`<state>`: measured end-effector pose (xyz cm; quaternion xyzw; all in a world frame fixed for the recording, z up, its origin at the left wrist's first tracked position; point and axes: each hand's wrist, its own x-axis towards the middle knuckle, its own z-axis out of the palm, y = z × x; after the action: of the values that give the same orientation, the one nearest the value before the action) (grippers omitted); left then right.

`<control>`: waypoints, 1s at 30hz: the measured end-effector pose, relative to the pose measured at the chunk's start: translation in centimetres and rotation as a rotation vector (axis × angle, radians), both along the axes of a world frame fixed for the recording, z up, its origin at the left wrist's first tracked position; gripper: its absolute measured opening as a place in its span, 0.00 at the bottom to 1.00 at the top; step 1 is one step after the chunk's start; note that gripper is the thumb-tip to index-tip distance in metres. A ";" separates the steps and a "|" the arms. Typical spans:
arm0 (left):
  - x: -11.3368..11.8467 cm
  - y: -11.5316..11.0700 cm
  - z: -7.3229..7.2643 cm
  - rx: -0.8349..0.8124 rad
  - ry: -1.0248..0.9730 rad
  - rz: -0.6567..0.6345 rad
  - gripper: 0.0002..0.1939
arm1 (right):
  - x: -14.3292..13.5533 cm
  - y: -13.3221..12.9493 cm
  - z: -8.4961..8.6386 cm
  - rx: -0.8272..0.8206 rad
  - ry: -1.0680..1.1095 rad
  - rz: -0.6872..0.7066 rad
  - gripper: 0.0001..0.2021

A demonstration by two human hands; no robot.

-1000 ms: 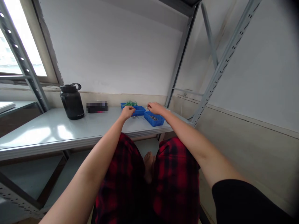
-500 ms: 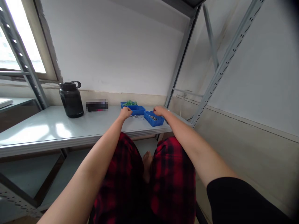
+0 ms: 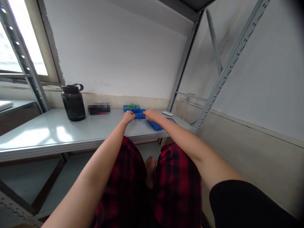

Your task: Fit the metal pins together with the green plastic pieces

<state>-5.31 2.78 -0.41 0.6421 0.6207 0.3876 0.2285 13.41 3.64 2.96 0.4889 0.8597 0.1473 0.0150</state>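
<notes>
My left hand [image 3: 129, 117] is closed in a pinch above the table, at the front left of the middle blue tray [image 3: 140, 116]. What its fingers hold is too small to make out. My right hand [image 3: 150, 115] is also closed, over the left side of the nearer blue tray [image 3: 155, 126], and hides most of that tray's inside. Its fingertips point toward the left hand, and anything in them is too small to name. Small metal pieces [image 3: 140, 120] lie on the table between the hands. Behind, a further blue tray [image 3: 125, 108] holds green pieces [image 3: 133, 106].
A large black bottle [image 3: 73, 103] stands on the left of the grey table [image 3: 102, 128], with a blurred dark item [image 3: 98, 109] beside it. A white object [image 3: 167, 113] and a dark flat item [image 3: 171, 120] lie right of the trays. Metal shelf posts [image 3: 186, 60] rise at the sides.
My right hand has moved left from over the nearer blue tray toward my left hand, uncovering the white object. My left hand has stayed almost in place, still pinched.
</notes>
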 end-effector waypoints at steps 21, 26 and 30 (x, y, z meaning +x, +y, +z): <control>0.2 -0.4 0.1 0.038 0.006 -0.044 0.07 | -4.5 -0.1 -5.9 -0.105 0.125 -0.317 0.19; 0.3 -0.1 0.0 0.056 -0.039 -0.079 0.06 | -5.1 0.0 -3.2 -0.084 0.173 -0.283 0.18; 0.6 -0.1 0.0 0.057 -0.115 -0.132 0.04 | -5.5 0.4 0.0 -0.050 0.224 -0.229 0.19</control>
<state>-4.72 2.67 -0.46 0.6644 0.5519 0.4253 0.2704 7.91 4.05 2.93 0.5965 0.7981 0.0676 -0.0520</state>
